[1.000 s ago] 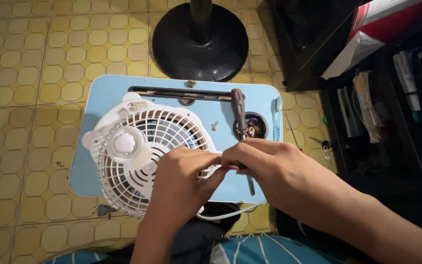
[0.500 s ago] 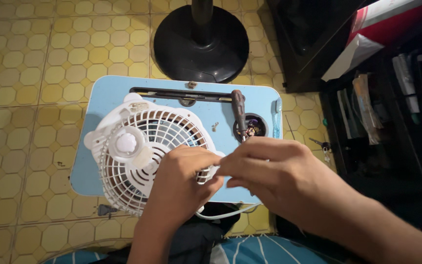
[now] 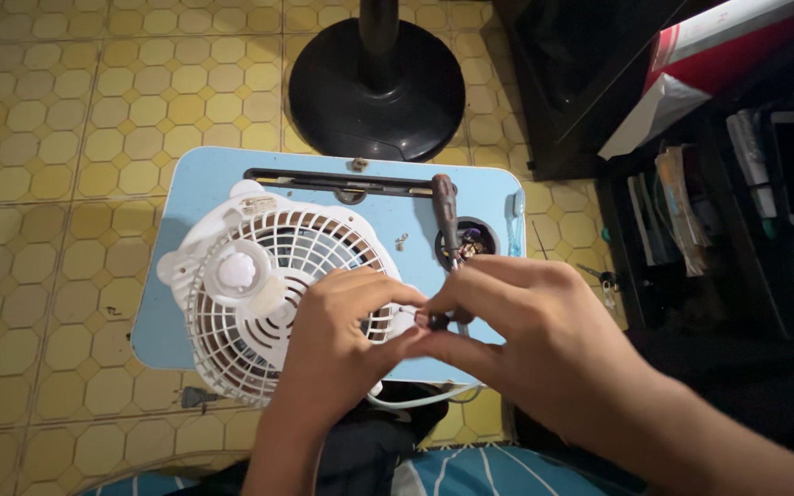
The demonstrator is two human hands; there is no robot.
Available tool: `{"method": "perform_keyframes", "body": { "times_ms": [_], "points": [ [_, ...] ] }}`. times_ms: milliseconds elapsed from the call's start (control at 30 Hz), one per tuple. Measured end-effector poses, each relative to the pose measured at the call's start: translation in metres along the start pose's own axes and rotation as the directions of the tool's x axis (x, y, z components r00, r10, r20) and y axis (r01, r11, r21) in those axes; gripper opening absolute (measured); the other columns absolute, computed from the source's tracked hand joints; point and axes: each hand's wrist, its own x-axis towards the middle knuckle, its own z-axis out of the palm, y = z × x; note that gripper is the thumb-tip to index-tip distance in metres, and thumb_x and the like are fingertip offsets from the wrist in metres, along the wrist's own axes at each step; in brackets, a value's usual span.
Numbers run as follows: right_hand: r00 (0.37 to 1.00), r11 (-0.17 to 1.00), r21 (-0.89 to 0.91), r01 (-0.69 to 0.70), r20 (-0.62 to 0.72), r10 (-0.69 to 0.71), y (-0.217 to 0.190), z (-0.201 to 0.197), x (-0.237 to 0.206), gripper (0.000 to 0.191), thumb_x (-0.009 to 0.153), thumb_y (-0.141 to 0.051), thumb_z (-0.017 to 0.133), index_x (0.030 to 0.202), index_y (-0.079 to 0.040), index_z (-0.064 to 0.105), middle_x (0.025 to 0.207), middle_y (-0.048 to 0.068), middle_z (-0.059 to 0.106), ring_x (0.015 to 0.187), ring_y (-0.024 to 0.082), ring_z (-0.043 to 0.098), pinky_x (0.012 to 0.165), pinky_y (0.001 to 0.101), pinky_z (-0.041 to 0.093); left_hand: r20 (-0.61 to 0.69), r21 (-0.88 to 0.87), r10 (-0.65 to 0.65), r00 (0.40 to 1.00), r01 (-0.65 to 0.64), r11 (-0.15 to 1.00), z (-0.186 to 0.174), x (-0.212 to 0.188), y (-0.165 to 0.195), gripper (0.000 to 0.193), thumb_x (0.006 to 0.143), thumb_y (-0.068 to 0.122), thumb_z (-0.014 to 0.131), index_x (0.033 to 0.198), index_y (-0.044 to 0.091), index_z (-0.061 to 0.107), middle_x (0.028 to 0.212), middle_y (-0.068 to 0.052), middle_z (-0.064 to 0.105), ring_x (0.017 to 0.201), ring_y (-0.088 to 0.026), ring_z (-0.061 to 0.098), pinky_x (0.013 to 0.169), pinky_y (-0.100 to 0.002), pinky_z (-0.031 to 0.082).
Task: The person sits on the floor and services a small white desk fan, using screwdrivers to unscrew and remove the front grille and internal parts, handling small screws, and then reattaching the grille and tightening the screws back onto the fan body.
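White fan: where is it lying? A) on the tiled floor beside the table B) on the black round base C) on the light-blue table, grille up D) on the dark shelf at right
C: the white fan lies with its grille up on the light-blue table, under the left hand.

Both arms are bare all the way up, no sleeves, no watch, no rings or bands anywhere. Left hand (image 3: pixel 342 335) comes in from about 6 o'clock, right hand (image 3: pixel 516 321) from around 4 o'clock. Nails short and plain. Down at 6 o'clock there's teal-blue cloth with thin white stripes (image 3: pixel 470 470) and dark fabric (image 3: pixel 360 450) on the lap.
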Motion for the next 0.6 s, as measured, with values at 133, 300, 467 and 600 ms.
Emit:
{"method": "perform_keyframes", "body": {
  "times_ms": [133, 300, 467, 600],
  "points": [
    [0.894, 0.94, -0.061, 0.337, -0.294, -0.339, -0.001, 0.0, -0.005, 0.043, 0.076, -0.033, 0.084, 0.104, -0.003, 0.071, 0.101, 0.013, 0.072, 0.084, 0.025, 0.072, 0.066, 0.0351, 0.058, -0.033, -0.005, 0.083, 0.996, -0.083, 0.997, 0.002, -0.001, -0.003, 0.012, 0.074, 0.008, 0.081, 0.084, 0.009, 0.074, 0.083, -0.004, 0.077, 0.08, -0.024, 0.074, 0.078, -0.035, 0.051],
    [0.946, 0.941, 0.124, 0.316, -0.12, -0.302, 0.007, -0.005, -0.006, 0.028, 0.088, -0.024, 0.075, 0.112, -0.011, 0.076, 0.101, 0.003, 0.078, 0.087, 0.017, 0.077, 0.072, 0.0306, 0.062, -0.014, 0.017, 0.085, 0.996, -0.085, 0.996, 0.002, -0.002, -0.005, 0.014, 0.074, 0.009, 0.082, 0.087, 0.008, 0.076, 0.086, -0.005, 0.077, 0.08, -0.025, 0.073, 0.076, -0.036, 0.05],
    [0.988, 0.989, -0.012, -0.147, -0.049, 0.146, 0.003, 0.007, 0.004, 0.038, 0.082, -0.041, 0.086, 0.095, -0.007, 0.073, 0.089, 0.003, 0.076, 0.083, 0.016, 0.074, 0.073, 0.0343, 0.061, -0.052, 0.03, 0.122, 0.991, -0.121, 0.992, 0.003, -0.003, -0.003, 0.016, 0.075, 0.014, 0.083, 0.088, 0.008, 0.076, 0.085, -0.006, 0.076, 0.081, -0.028, 0.071, 0.076, -0.038, 0.051],
    [0.963, 0.968, 0.06, 0.243, -0.135, -0.234, 0.002, -0.003, 0.003, 0.042, 0.083, -0.029, 0.082, 0.111, 0.0, 0.07, 0.105, 0.011, 0.073, 0.089, 0.022, 0.074, 0.072, 0.0329, 0.061, -0.049, 0.065, 0.07, 0.996, -0.066, 0.996, 0.004, -0.006, -0.006, 0.012, 0.076, 0.01, 0.083, 0.084, 0.006, 0.075, 0.081, -0.008, 0.075, 0.078, -0.029, 0.07, 0.076, -0.038, 0.051]
  ]
}}
